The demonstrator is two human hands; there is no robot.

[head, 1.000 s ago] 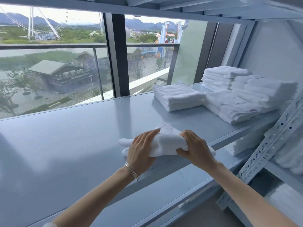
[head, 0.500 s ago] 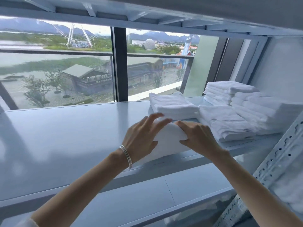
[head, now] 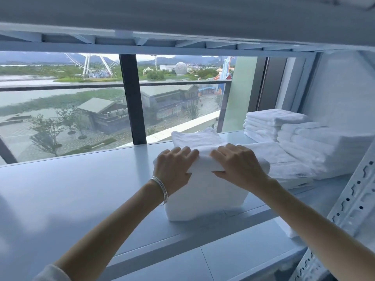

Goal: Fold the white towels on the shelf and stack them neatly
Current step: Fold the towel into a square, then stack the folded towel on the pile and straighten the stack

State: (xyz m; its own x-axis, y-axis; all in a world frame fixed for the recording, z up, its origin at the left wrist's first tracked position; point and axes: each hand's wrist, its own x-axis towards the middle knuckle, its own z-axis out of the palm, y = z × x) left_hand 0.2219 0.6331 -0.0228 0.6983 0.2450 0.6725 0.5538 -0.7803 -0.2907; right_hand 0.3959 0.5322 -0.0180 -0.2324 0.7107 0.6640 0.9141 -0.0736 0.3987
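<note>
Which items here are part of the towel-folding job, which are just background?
Job: towel being folded, left hand, right hand, folded towel stacks, shelf.
Background: bracelet, slotted shelf upright, window, balcony railing.

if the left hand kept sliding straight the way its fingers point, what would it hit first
Probably the folded towel pile just behind the towel that the left hand grips. Its fingers point up and away toward it, though depth there is hard to judge.

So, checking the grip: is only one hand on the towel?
No, the left hand and right hand both grip the folded towel.
</note>
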